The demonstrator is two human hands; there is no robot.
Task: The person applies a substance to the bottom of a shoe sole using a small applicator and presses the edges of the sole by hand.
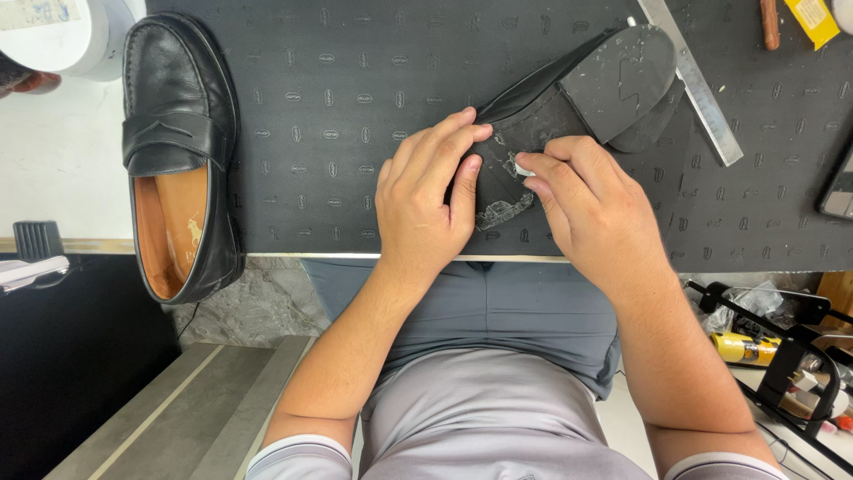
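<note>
A black loafer [577, 93] lies sole-up on the dark patterned mat [355, 107], its heel toward the upper right. My left hand [426, 200] is clamped over the front part of its sole, fingers wrapped across it. My right hand [586, 209] presses a small white piece [524, 169] between thumb and fingers against the scuffed, whitish-marked sole. The matching black loafer [182, 151] stands upright at the left edge of the mat, tan lining showing.
A metal ruler [697, 89] lies diagonally beside the heel. A phone [840, 187] sits at the right edge, a yellow item [813, 18] and a brown stick [769, 22] at the top right. A white container [62, 36] stands top left. A rack [782, 347] with a yellow tube sits lower right.
</note>
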